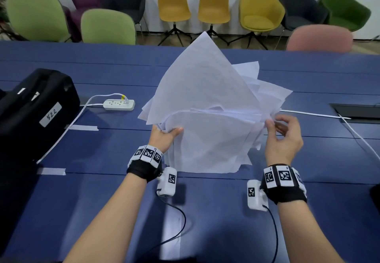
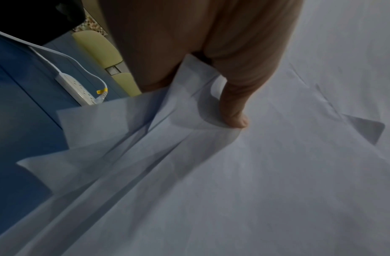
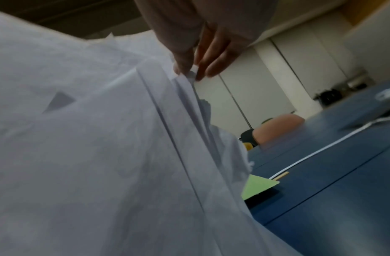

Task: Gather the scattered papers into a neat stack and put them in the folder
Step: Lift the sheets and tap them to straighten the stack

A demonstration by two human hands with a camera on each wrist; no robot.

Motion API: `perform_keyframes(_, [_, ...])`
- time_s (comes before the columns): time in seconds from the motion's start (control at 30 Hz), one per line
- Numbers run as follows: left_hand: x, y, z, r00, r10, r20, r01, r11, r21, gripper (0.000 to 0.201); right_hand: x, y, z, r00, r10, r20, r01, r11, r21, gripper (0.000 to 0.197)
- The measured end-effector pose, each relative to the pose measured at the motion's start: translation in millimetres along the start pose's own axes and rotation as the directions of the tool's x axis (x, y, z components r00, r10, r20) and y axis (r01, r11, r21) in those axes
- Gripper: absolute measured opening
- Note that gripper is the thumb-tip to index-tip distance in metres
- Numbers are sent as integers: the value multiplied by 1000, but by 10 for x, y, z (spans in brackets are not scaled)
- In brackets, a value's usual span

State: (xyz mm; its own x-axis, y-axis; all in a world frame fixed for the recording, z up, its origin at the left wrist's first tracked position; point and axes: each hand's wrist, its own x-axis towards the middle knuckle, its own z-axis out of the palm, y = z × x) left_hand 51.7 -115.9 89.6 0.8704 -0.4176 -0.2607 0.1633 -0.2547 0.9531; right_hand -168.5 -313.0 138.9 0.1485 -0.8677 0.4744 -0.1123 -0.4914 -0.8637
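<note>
- Right now you hold the loose bundle of thin white paper sheets (image 1: 207, 123) upright above the middle of the dark blue table (image 1: 308, 155), nearer its front edge, with the lowest corners close to the surface; whether they touch it is unclear.
- Your left hand (image 1: 164, 137) is clamped on the bundle's lower left edge, thumb (image 2: 235, 110) pressed across the front sheet.
- Your right hand (image 1: 282, 139) pinches a few sheet corners at the right edge between thumb and fingertips (image 3: 202, 69).
- Expect the sheets to be light, floppy and slippery against each other; they probably crease easily, so grip both side edges, not the corners.
- The sheets fan out unaligned: one tall sheet points a corner up toward the far edge, others splay right, so no common long axis exists yet.
- A pale green flat corner (image 3: 258, 188), possibly the folder, lies on the table behind the bundle.
</note>
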Motion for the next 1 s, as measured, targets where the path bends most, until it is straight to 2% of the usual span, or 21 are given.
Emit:
perform_keyframes(0.1, [-27,-1,-20,1000,-4,4,4,1000,-16,94,-8,130,4,991,-130,23,132,982,-133,11])
perform_keyframes(0.17, [-87,47,-18,1000,15,14,-15,1000,-5,81,13,132,14,989,-148,20,149,976,-157,8])
perform_keyframes(0.23, [-148,115,-6,998,58,36,-59,998,16,41,3,143,15,995,-93,20,95,980,-174,9])
perform_keyframes(0.27, [-173,140,-3,996,82,40,-83,996,20,30,-21,163,15,999,-26,39,34,978,-204,16])
perform_keyframes(0.3, [-184,152,4,994,107,32,-108,994,16,29,-55,194,12,994,59,87,-35,966,-258,23])
perform_keyframes(0.33, [-180,145,6,993,118,17,-118,993,6,32,-93,231,0,973,163,164,-102,939,-329,27])
perform_keyframes(0.37, [-175,137,8,992,127,2,-127,992,-8,37,-130,249,-13,922,284,263,-161,899,-408,30])
perform_keyframes(0.43, [-151,121,14,994,109,-13,-109,994,-13,46,-165,294,-54,752,483,448,-191,811,-553,36])
perform_keyframes(0.47, [-143,116,12,995,99,-15,-99,995,-14,47,-149,303,-64,700,525,484,-191,791,-581,41])
perform_keyframes(0.5, [-143,112,9,996,94,-7,-94,995,-18,48,-117,298,-70,694,520,499,-187,799,-572,49])
perform_keyframes(0.57, [-139,100,8,996,84,-10,-84,996,-23,53,-29,233,-86,769,393,504,-132,870,-475,66])
perform_keyframes(0.6, [-149,109,5,997,79,-11,-79,997,-19,52,20,161,-97,792,336,510,-111,901,-420,69])
perform_keyframes(0.63, [-153,112,3,997,78,-6,-78,997,-18,46,73,71,-119,791,298,534,-116,930,-349,67])
perform_keyframes(0.67, [-152,110,-2,996,85,0,-85,996,-9,39,124,5,-149,750,279,600,-157,956,-249,67])
perform_keyframes(0.7, [-154,114,-4,997,81,8,-81,997,3,34,162,-61,-186,664,254,703,-232,964,-129,74])
perform_keyframes(0.77, [-197,157,-20,996,86,9,-86,996,7,29,224,-62,-259,460,157,874,-415,908,55,99])
perform_keyframes(0.8, [-213,175,-31,996,85,2,-85,996,-4,27,230,-17,-283,395,112,912,-471,877,96,108])
perform_keyframes(0.83, [-204,168,-39,997,72,3,-72,997,-11,26,212,2,-297,383,105,918,-487,867,104,112])
perform_keyframes(0.87, [-209,180,-49,997,71,3,-71,997,-8,25,184,32,-290,403,112,908,-469,877,100,115])
perform_keyframes(0.97, [-191,177,-58,997,54,47,-58,995,84,48,109,71,-189,543,212,812,-376,927,9,125])
perform_keyframes(1.0, [-200,194,-69,996,56,63,-62,993,100,46,95,110,-165,577,233,783,-375,927,1,124])
